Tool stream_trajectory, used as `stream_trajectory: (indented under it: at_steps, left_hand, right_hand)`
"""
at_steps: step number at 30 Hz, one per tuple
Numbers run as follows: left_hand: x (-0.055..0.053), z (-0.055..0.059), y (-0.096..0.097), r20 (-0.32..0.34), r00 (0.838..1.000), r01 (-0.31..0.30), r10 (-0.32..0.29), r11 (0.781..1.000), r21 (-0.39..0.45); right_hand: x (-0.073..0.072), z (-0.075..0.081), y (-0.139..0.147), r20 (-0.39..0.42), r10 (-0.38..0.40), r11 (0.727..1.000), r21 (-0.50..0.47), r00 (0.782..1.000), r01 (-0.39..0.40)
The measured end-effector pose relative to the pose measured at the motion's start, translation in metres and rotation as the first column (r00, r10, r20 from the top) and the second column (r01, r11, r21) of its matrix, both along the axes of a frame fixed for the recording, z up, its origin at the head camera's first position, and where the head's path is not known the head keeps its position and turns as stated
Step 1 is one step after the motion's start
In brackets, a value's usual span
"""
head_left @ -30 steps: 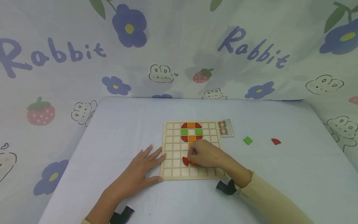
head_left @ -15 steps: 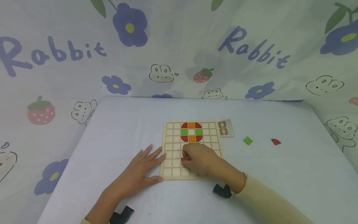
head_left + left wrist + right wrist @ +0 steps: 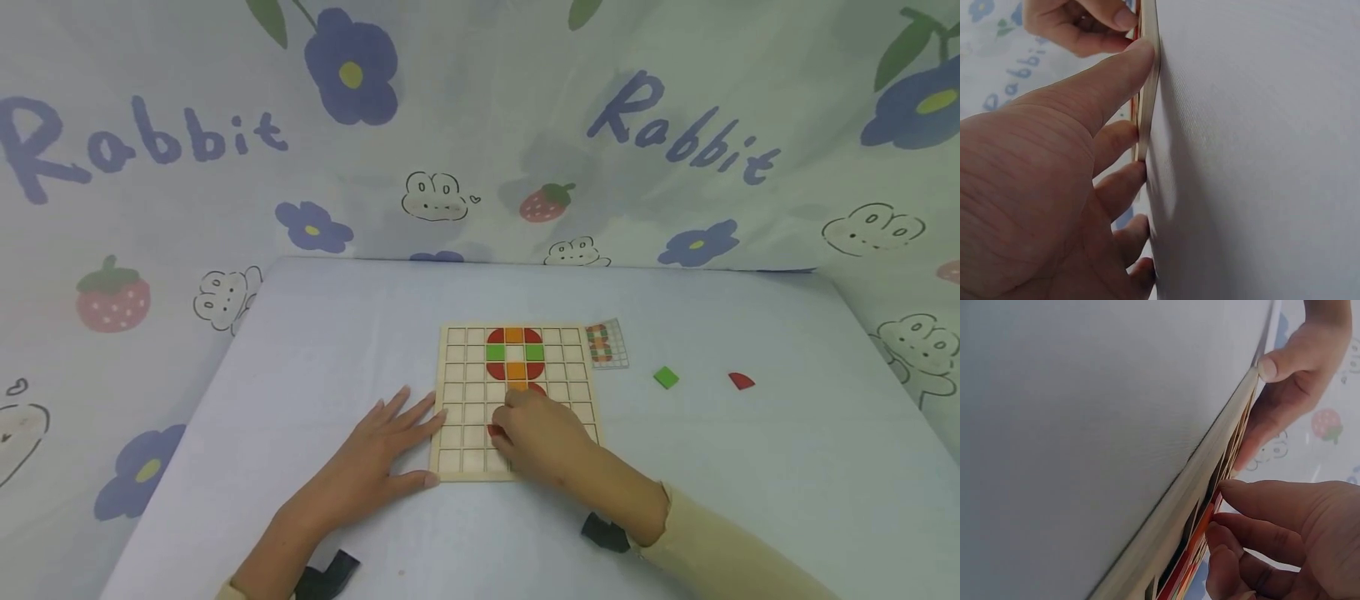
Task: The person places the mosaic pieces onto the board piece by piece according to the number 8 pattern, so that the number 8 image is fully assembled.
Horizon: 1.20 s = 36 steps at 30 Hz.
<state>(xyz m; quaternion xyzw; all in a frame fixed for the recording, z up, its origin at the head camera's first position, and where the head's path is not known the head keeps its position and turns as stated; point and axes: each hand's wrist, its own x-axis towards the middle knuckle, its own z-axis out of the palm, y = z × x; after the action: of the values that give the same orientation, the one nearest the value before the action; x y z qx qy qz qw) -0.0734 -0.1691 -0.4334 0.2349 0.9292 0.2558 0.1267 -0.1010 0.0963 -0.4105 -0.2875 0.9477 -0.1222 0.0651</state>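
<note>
A wooden grid board (image 3: 453, 414) lies on the table, with red, orange and green pieces set in its middle columns. My right hand (image 3: 546, 437) is over the board's lower middle, its thumb and finger pinching a red quarter-circle piece (image 3: 492, 431). In the right wrist view that red piece (image 3: 1217, 499) shows between the tips, close at the board's surface; an orange piece (image 3: 1200, 528) is beside it. The hand covers much of the lower pattern. Left of the board, my left hand (image 3: 375, 454) lies with fingers spread, thumb and fingertips touching the board's left edge.
A small pattern card (image 3: 607, 343) leans against the board's upper right corner. Farther right lie a loose green square (image 3: 666, 377) and a loose red quarter-circle (image 3: 742, 381). A printed cloth (image 3: 480, 125) hangs behind the table. Black mounts are at both wrists.
The right hand has shifted a little toward the near side over the lower cells. The red quarter-circle, turned askew a second ago, now shows only its edge by the fingertips. The left hand stays put.
</note>
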Motion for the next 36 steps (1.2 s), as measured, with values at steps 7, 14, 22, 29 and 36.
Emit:
stream_trajectory:
  at_steps: [7, 14, 22, 29, 36]
  left_hand:
    - [-0.001, 0.0, 0.002, 0.006, 1.0, -0.005, 0.005, 1.0, 0.003]
    - [-0.001, 0.001, 0.003, -0.008, 1.0, 0.008, -0.008, 1.0, 0.004]
    - [0.0, 0.001, 0.002, -0.004, 1.0, 0.006, -0.006, 1.0, -0.002]
    - [0.0, 0.001, 0.002, 0.001, 1.0, 0.001, -0.001, 1.0, 0.001]
    - [0.0, 0.0, 0.002, 0.003, 1.0, -0.005, 0.005, 1.0, -0.008]
  right_hand:
    - [0.005, -0.001, 0.01, 0.019, -0.06, 0.998, -0.03, 0.998, 0.061]
    - [0.009, -0.002, 0.032, 0.058, -0.13, 0.987, -0.087, 0.99, 0.135]
    - [0.009, 0.005, 0.074, 0.115, -0.272, 0.949, -0.134, 0.955, 0.286]
    - [0.0, 0.006, 0.135, 0.101, -0.402, 0.897, -0.157, 0.91, 0.413]
    - [-0.013, -0.002, 0.189, 0.08, -0.499, 0.854, -0.121, 0.863, 0.505]
